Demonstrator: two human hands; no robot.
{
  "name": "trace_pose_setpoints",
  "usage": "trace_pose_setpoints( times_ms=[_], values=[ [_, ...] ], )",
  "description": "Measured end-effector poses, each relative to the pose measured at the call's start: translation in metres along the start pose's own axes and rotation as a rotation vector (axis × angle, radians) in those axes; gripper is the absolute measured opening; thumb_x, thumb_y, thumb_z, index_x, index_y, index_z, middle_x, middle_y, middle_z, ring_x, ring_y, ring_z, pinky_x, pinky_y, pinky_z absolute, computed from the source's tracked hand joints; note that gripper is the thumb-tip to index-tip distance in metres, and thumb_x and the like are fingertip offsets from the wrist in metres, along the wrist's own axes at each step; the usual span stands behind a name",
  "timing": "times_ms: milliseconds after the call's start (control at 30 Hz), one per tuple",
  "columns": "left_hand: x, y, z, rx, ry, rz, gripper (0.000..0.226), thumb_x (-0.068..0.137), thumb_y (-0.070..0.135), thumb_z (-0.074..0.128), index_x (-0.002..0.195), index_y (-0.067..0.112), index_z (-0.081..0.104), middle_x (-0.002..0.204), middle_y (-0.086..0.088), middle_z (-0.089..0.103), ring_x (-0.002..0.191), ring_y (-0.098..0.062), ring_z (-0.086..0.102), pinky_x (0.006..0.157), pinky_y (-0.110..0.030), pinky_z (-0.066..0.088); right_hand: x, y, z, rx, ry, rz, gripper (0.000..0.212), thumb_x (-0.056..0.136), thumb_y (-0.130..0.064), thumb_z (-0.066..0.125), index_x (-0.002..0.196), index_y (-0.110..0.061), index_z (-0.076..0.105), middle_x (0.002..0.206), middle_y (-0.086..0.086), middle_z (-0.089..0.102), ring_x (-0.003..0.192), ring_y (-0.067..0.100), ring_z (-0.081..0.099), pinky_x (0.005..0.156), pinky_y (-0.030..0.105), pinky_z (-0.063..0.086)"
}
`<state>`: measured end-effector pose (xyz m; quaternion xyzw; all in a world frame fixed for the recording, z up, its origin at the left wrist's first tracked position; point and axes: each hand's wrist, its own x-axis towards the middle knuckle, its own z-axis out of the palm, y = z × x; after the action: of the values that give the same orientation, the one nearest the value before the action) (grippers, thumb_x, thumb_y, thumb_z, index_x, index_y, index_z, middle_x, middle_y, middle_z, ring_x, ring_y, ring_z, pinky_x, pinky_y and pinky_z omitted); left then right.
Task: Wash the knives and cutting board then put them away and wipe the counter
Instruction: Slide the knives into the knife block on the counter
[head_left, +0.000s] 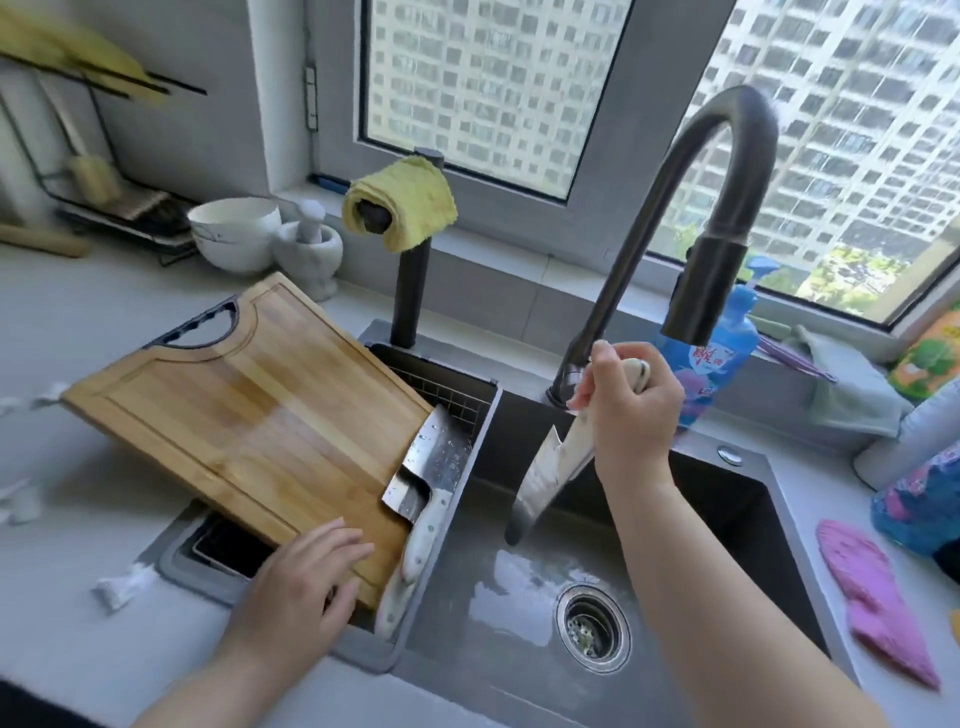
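My right hand (631, 410) grips the pale handle of a knife (540, 480) and holds it blade-down over the dark sink (779, 519), under the faucet spout (701, 291). A bamboo cutting board (249, 415) lies tilted across the left sink compartment and the counter. A wet cleaver (431, 467) with a white handle lies along the board's right edge, and a second white knife handle (392, 603) shows below it. My left hand (306, 577) rests on the board's near corner with fingers relaxed.
A yellow cloth (400, 208) hangs on a black post behind the sink. White bowls (234, 234) and a dish rack (114, 208) stand at the back left. A blue soap bottle (727, 353), a grey cloth (841, 395) and a pink cloth (878, 603) lie on the right.
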<state>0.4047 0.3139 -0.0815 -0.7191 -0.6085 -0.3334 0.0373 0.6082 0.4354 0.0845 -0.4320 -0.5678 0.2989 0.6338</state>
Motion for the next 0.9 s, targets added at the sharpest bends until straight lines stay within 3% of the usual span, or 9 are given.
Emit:
trace_pose_setpoints(
  times_ms=[100, 267, 367, 433, 533, 667, 733, 800, 900],
  values=[
    [0.004, -0.014, -0.035, 0.040, 0.100, -0.130, 0.039, 0.075, 0.028, 0.040, 0.084, 0.011, 0.073, 0.088, 0.000, 0.071, 0.098, -0.009, 0.047, 0.071, -0.031, 0.051, 0.004, -0.028, 0.019, 0.092, -0.035, -0.042, 0.028, 0.090, -0.007, 0.053, 0.065, -0.018, 0.049, 0.042, -0.012, 0.055, 0.037, 0.001, 0.051, 0.043, 0.014, 0.046],
    [-0.002, -0.045, -0.100, 0.086, 0.226, -0.276, 0.040, 0.074, 0.028, 0.038, 0.083, 0.010, 0.073, 0.086, 0.001, 0.069, 0.094, -0.006, 0.047, 0.074, -0.020, 0.045, 0.007, -0.088, 0.062, 0.329, -0.091, -0.067, 0.019, 0.078, -0.019, 0.054, 0.059, -0.024, 0.050, 0.039, -0.009, 0.054, 0.033, 0.003, 0.047, 0.041, 0.023, 0.043],
    [-0.021, -0.079, -0.145, 0.146, 0.293, -0.325, 0.039, 0.073, 0.026, 0.040, 0.079, 0.008, 0.073, 0.081, 0.002, 0.068, 0.091, -0.010, 0.048, 0.077, -0.018, 0.043, 0.001, -0.123, 0.106, 0.480, -0.146, -0.059, 0.027, 0.084, -0.013, 0.054, 0.059, -0.022, 0.051, 0.038, -0.007, 0.052, 0.032, 0.005, 0.046, 0.042, 0.025, 0.039],
    [-0.038, -0.106, -0.180, 0.172, 0.331, -0.382, 0.038, 0.073, 0.025, 0.041, 0.076, 0.005, 0.073, 0.077, 0.000, 0.068, 0.087, -0.011, 0.049, 0.083, -0.009, 0.036, -0.009, -0.150, 0.145, 0.581, -0.183, -0.040, 0.029, 0.091, -0.008, 0.049, 0.063, -0.016, 0.045, 0.036, -0.007, 0.050, 0.030, 0.006, 0.044, 0.039, 0.022, 0.038],
    [-0.069, -0.146, -0.238, 0.224, 0.393, -0.504, 0.039, 0.072, 0.026, 0.040, 0.076, 0.005, 0.073, 0.078, -0.005, 0.070, 0.087, -0.010, 0.048, 0.078, -0.007, 0.030, -0.032, -0.191, 0.213, 0.723, -0.223, -0.026, 0.031, 0.091, -0.009, 0.047, 0.062, -0.016, 0.041, 0.036, -0.008, 0.046, 0.031, 0.008, 0.041, 0.039, 0.019, 0.037],
    [-0.113, -0.195, -0.314, 0.361, 0.520, -0.565, 0.034, 0.072, 0.022, 0.044, 0.076, 0.005, 0.072, 0.081, -0.003, 0.069, 0.088, -0.011, 0.048, 0.086, 0.002, 0.024, -0.071, -0.234, 0.310, 0.882, -0.307, -0.020, 0.032, 0.090, -0.008, 0.047, 0.060, -0.016, 0.040, 0.036, -0.007, 0.046, 0.032, 0.011, 0.040, 0.040, 0.021, 0.036],
    [-0.134, -0.222, -0.349, 0.433, 0.565, -0.622, 0.026, 0.072, 0.016, 0.051, 0.079, 0.004, 0.073, 0.085, -0.007, 0.071, 0.090, -0.012, 0.049, 0.085, -0.008, 0.034, -0.090, -0.251, 0.355, 0.936, -0.345, 0.000, 0.031, 0.089, -0.007, 0.048, 0.060, -0.016, 0.040, 0.037, -0.006, 0.046, 0.033, 0.012, 0.040, 0.040, 0.021, 0.037],
    [-0.152, -0.244, -0.382, 0.443, 0.583, -0.694, 0.034, 0.075, 0.022, 0.045, 0.084, 0.004, 0.072, 0.089, -0.011, 0.071, 0.086, -0.012, 0.057, 0.074, -0.020, 0.045, -0.109, -0.265, 0.395, 0.982, -0.378, 0.034, 0.032, 0.089, -0.008, 0.048, 0.059, -0.015, 0.040, 0.037, -0.005, 0.047, 0.033, 0.013, 0.041, 0.041, 0.022, 0.037],
    [-0.166, -0.269, -0.423, 0.494, 0.604, -0.763, 0.043, 0.074, 0.024, 0.039, 0.090, 0.001, 0.071, 0.097, -0.014, 0.070, 0.085, -0.028, 0.067, 0.073, -0.034, 0.053, -0.134, -0.287, 0.447, 1.053, -0.432, 0.084, 0.033, 0.091, -0.010, 0.048, 0.060, -0.014, 0.039, 0.038, -0.004, 0.045, 0.034, 0.013, 0.040, 0.041, 0.020, 0.037]
  ],
)
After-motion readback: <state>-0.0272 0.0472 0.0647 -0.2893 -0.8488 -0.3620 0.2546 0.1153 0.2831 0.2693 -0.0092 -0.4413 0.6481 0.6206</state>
